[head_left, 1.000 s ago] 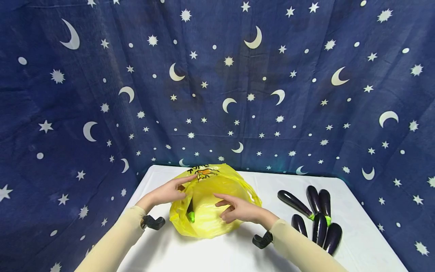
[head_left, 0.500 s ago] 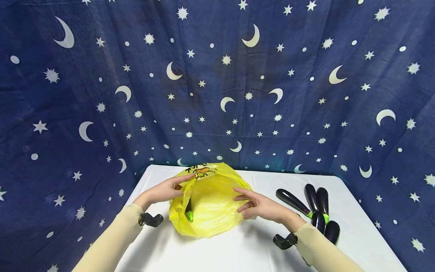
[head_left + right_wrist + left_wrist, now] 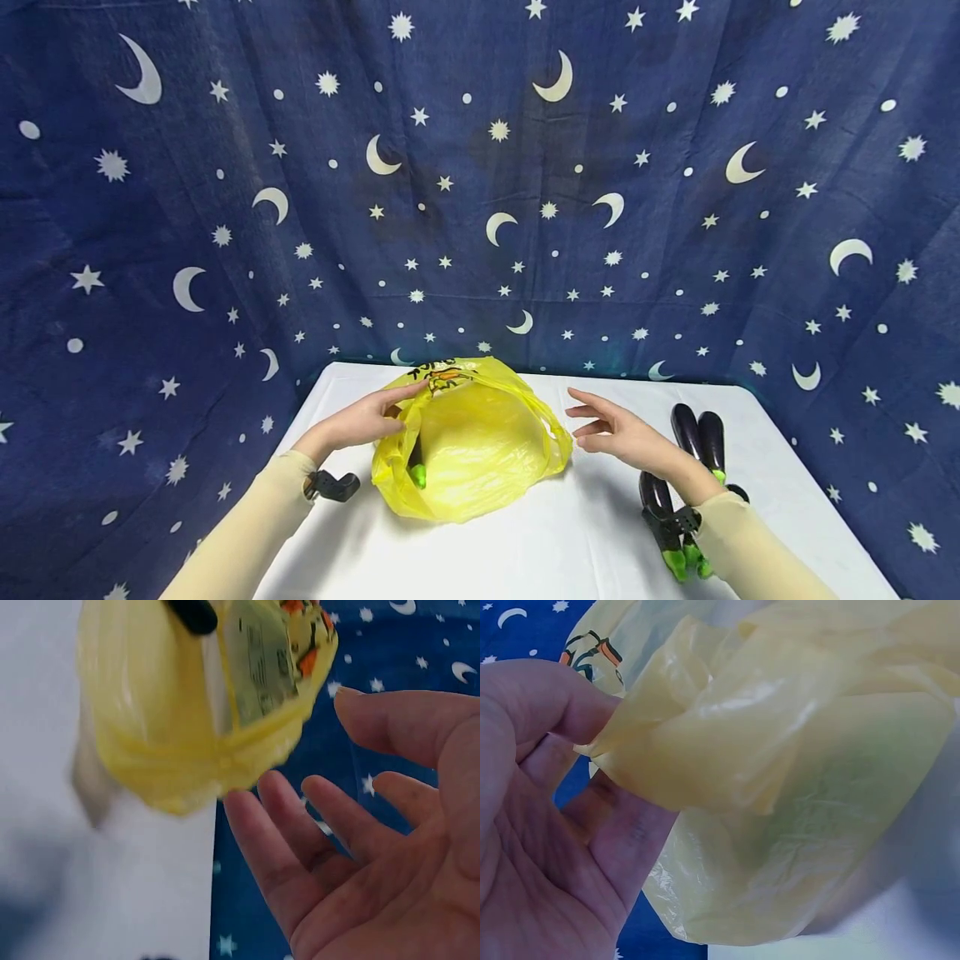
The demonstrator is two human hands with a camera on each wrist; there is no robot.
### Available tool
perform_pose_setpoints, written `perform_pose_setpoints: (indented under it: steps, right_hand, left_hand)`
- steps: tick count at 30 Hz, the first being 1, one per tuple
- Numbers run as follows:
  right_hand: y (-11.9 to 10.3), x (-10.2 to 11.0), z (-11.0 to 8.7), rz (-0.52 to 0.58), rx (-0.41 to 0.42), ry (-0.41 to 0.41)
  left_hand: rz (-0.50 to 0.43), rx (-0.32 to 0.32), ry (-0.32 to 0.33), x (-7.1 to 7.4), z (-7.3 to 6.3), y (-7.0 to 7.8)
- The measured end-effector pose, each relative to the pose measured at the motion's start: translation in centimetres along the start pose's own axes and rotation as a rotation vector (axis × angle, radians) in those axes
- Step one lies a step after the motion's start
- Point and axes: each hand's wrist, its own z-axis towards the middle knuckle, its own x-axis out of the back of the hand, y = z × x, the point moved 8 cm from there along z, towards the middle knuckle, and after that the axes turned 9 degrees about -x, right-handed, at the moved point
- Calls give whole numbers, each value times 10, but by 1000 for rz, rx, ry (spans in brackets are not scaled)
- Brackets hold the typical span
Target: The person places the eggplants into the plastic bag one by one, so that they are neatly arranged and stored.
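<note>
One eggplant (image 3: 417,470) lying inside yellow bag (image 3: 480,458) on white surface (image 3: 547,558). Left hand (image 3: 365,419) pinching bag edge; right hand (image 3: 621,429) hovering just beside, fingers (image 3: 259,844) loosely spread, gripping nothing. Risk: thin plastic slipping from lone pinch, mouth sagging shut.

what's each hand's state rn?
Left hand: holding the edge of the yellow bag.
Right hand: open, holding nothing, beside the bag.

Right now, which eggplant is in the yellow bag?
The eggplant nearest the left hand, its green end showing inside the yellow bag. The other eggplants in sight lie outside it, on the white table.
</note>
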Motion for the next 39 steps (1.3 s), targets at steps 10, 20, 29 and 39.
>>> perform_pose_setpoints:
  steps: [10, 20, 29, 39]
  right_hand:
    - [23, 47, -31, -126, -63, 155]
    - [55, 92, -67, -248, -108, 296]
    - [93, 108, -96, -260, -258, 370]
    - [138, 120, -125, -211, -444, 400]
  left_hand:
    - [-16, -3, 8, -1, 0, 2]
    - [-24, -18, 14, -3, 1, -1]
    - [-28, -22, -2, -6, 1, 0]
    - [-47, -25, -8, -5, 0, 0]
